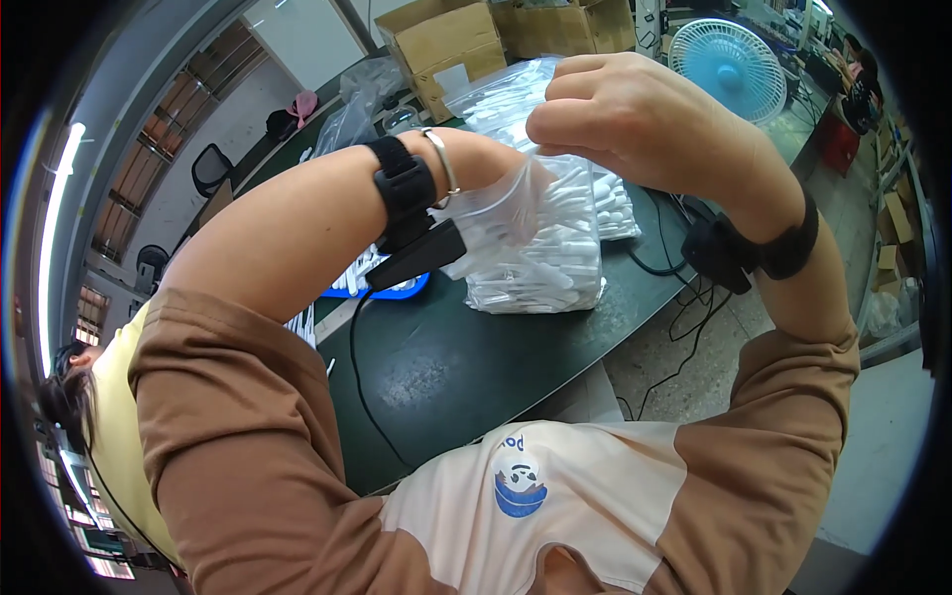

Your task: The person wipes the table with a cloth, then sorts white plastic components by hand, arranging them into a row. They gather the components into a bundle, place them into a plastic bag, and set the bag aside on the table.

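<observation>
Item: clear bag of white tubes (545, 258), upright on tabletop (446, 367). Your left hand (496, 203) sat buried inside it, grip unreadable; your right hand (635, 119) pinched its top shut.

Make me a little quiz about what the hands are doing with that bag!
1. True or false: the left hand is inside the clear bag of small white pieces.
2. What grips the bag's top? A) right hand B) a clamp C) nothing
3. What colour is the fan behind the table?

Key: 1 true. 2 A. 3 Light blue.
</observation>
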`<move>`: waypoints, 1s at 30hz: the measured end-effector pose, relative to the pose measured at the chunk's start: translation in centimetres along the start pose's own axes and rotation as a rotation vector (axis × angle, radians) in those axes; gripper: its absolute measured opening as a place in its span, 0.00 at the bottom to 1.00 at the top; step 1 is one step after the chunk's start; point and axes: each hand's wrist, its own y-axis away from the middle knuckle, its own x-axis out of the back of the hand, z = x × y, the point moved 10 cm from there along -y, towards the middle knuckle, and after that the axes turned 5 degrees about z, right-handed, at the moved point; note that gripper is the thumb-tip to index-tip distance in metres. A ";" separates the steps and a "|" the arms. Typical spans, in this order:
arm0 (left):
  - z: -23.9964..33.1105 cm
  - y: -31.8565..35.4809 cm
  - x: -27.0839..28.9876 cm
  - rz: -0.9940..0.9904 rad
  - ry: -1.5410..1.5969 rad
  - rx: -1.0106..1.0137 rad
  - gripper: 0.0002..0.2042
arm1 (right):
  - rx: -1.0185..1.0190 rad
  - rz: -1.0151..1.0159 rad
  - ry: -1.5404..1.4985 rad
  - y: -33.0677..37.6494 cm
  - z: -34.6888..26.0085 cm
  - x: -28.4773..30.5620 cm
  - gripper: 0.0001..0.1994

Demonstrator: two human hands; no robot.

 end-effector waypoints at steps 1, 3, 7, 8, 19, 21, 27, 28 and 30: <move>-0.5 -0.5 0.0 0.010 0.011 0.005 0.22 | 0.000 0.015 -0.024 -0.1 -0.1 0.1 0.09; -1.3 -1.8 0.0 0.021 0.029 0.012 0.24 | 0.011 0.014 -0.032 -0.3 0.0 0.0 0.08; -1.1 -3.5 -2.3 -0.209 -0.039 0.004 0.30 | -0.005 0.014 -0.045 0.1 0.4 0.7 0.07; -0.2 -3.0 -2.0 -0.181 -0.043 -0.035 0.31 | -0.030 0.014 -0.051 0.4 0.9 0.9 0.06; -0.1 1.7 -0.4 -0.022 -0.116 -0.041 0.35 | -0.089 -0.004 -0.071 1.0 1.1 0.7 0.06; -1.0 2.5 1.5 0.039 -0.033 -0.089 0.32 | -0.114 -0.034 -0.073 1.0 1.3 0.7 0.06; -4.1 11.2 4.8 0.295 0.085 -0.047 0.20 | -0.119 -0.060 -0.056 1.3 1.6 0.9 0.05; -4.8 12.6 4.6 0.379 0.154 -0.096 0.17 | -0.106 -0.051 -0.044 1.3 1.7 0.8 0.05; -5.8 13.4 3.9 0.479 0.229 -0.139 0.14 | -0.076 -0.046 -0.036 1.3 1.5 0.7 0.06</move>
